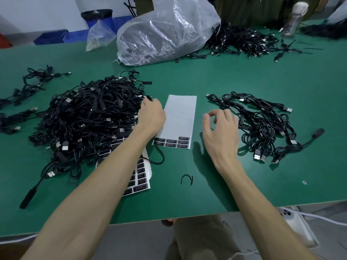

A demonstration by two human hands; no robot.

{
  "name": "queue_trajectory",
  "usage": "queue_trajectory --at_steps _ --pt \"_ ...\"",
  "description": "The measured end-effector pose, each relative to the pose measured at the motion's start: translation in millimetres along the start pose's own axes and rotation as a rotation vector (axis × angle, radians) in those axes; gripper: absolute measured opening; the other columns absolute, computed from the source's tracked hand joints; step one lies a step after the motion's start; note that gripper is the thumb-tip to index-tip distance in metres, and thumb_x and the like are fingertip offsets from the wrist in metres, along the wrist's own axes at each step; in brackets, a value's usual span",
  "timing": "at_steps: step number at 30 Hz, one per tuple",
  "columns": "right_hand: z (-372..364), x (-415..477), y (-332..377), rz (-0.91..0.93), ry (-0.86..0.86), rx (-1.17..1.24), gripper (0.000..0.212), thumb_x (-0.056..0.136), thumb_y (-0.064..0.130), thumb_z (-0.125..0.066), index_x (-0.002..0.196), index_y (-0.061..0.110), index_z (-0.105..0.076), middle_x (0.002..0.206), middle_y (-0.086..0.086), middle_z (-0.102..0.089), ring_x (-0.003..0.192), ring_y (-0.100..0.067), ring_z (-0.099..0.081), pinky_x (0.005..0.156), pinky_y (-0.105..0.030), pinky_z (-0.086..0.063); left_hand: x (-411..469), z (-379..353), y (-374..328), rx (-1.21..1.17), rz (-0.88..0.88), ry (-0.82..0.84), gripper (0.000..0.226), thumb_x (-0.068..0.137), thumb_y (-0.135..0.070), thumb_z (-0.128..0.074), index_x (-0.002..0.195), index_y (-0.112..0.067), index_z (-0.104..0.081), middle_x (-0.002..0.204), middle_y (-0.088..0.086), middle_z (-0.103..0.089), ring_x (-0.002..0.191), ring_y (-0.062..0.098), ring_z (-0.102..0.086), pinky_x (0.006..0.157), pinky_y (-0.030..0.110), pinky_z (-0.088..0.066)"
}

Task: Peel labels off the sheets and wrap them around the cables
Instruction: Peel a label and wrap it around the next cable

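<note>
Head view, from the left: a few loose black cables (28,85) lie scattered at the edge of the green table (234,76). Just beside them sits a big tangled pile of black USB cables (90,117). A stack of label sheets (141,177), full of black labels, pokes out from under the pile's near side, and the left forearm crosses over it.

The left hand (151,115) reaches to the right edge of the big pile, back of the hand up. Its fingers (145,102) bend down among the cables; I cannot tell whether they pinch one.

Next to that hand, 1 white label sheet (180,117) lies flat on the table. It is mostly bare backing, with only a few black labels (171,142) left along its near edge. A small black twist tie (186,179) lies alone nearer the table's front edge.

The right hand (220,132) hovers right of the sheet, fingers loosely curled, thumb and forefinger apart with nothing between them. Just beyond it lies a smaller pile of labelled cables (262,124), a few black labels showing on them.

At the back stand a crumpled clear plastic bag (165,30), another heap of cables (242,40) and a bottle (294,17).
</note>
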State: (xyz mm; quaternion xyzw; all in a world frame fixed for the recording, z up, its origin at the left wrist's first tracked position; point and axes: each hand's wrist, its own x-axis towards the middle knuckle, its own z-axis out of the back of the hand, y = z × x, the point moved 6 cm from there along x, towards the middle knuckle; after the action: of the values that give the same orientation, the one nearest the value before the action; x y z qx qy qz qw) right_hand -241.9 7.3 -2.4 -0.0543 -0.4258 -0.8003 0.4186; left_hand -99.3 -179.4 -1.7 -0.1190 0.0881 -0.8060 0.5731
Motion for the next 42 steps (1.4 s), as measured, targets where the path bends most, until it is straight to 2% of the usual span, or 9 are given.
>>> queue_trajectory --at_steps 7,8,9,10,16,24,29,33,42 --pt "-2 -2 -1 0.024 0.013 -0.071 0.029 0.109 0.033 -0.046 0.117 0.012 -0.064 0.115 0.002 -0.060 0.100 -0.017 -0.031 0.086 -0.029 -0.030 -10 9 17 -0.287 0.042 -0.118 0.030 0.103 -0.010 -0.055 0.075 -0.003 -0.063 0.095 0.030 -0.065 0.083 0.049 -0.060 0.076 0.045 -0.051" --pt "-4 -2 -1 0.026 0.037 -0.071 0.031 0.109 0.036 -0.045 0.117 0.012 -0.064 0.115 0.002 -0.061 0.101 -0.018 -0.035 0.087 -0.032 -0.034 -12 9 18 -0.335 0.045 -0.127 0.028 0.101 -0.006 -0.054 0.080 0.012 -0.059 0.085 0.030 -0.061 0.076 0.050 -0.053 0.073 0.044 -0.050" --pt "-6 -3 -1 0.020 0.069 -0.054 0.034 0.109 0.039 -0.044 0.117 0.013 -0.064 0.113 0.002 -0.061 0.101 -0.019 -0.040 0.087 -0.035 -0.039 -15 10 19 -0.388 0.048 -0.133 0.030 0.099 -0.002 -0.053 0.074 -0.010 -0.040 0.076 0.024 -0.056 0.068 0.044 -0.046 0.071 0.043 -0.048" --pt "-9 -4 0 0.008 0.099 -0.023 0.037 0.108 0.044 -0.043 0.116 0.014 -0.063 0.111 0.003 -0.060 0.101 -0.018 -0.046 0.085 -0.036 -0.043 -17 10 21 -0.444 0.048 -0.132 0.026 0.098 -0.001 -0.053 0.076 -0.013 -0.060 0.075 0.016 -0.056 0.066 0.034 -0.047 0.071 0.041 -0.049" --pt "-12 -7 5 0.016 0.133 0.008 0.044 0.105 0.058 -0.042 0.103 0.020 -0.064 0.095 0.010 -0.053 0.072 -0.017 -0.055 0.069 -0.035 -0.042 -28 3 41 -0.880 0.265 -0.050 0.025 0.099 -0.005 -0.057 0.124 -0.007 -0.057 0.089 0.007 -0.064 0.066 0.018 -0.059 0.068 0.035 -0.052" --pt "-6 -8 9 0.059 0.067 0.160 0.034 0.106 0.050 -0.043 0.099 0.020 -0.059 0.103 0.007 -0.051 0.080 -0.013 -0.056 0.069 -0.036 -0.047 -42 6 53 -1.254 0.411 -0.014 0.009 0.098 0.001 -0.058 0.092 -0.001 -0.064 0.062 0.005 -0.058 0.059 0.015 -0.052 0.055 0.021 -0.045" --pt "-9 -7 5 0.047 0.096 0.179 0.035 0.106 0.048 -0.043 0.103 0.019 -0.061 0.106 0.006 -0.052 0.083 -0.012 -0.058 0.073 -0.038 -0.051 -55 9 48 -0.814 0.165 -0.034 0.017 0.106 -0.016 -0.054 0.120 -0.007 -0.060 0.087 0.008 -0.071 0.057 0.007 -0.061 0.058 0.021 -0.051" --pt "-11 -7 3 0.047 0.108 0.175 0.035 0.106 0.047 -0.043 0.104 0.018 -0.061 0.106 0.006 -0.051 0.079 -0.009 -0.056 0.073 -0.037 -0.049 -49 45 53 -0.244 -0.085 -0.349 0.033 0.102 0.004 -0.046 0.130 -0.005 -0.060 0.129 0.013 -0.052 0.110 0.024 -0.057 0.093 0.036 -0.051" --pt "-15 -8 3 0.072 0.145 0.166 0.023 0.107 0.042 -0.045 0.098 0.025 -0.055 0.103 0.007 -0.051 0.078 0.000 -0.053 0.071 -0.031 -0.039 -2 63 79 0.101 0.047 -0.336 0.044 0.106 -0.030 -0.055 0.139 -0.002 -0.048 0.140 0.022 -0.041 0.128 0.039 -0.041 0.109 0.045 -0.034"
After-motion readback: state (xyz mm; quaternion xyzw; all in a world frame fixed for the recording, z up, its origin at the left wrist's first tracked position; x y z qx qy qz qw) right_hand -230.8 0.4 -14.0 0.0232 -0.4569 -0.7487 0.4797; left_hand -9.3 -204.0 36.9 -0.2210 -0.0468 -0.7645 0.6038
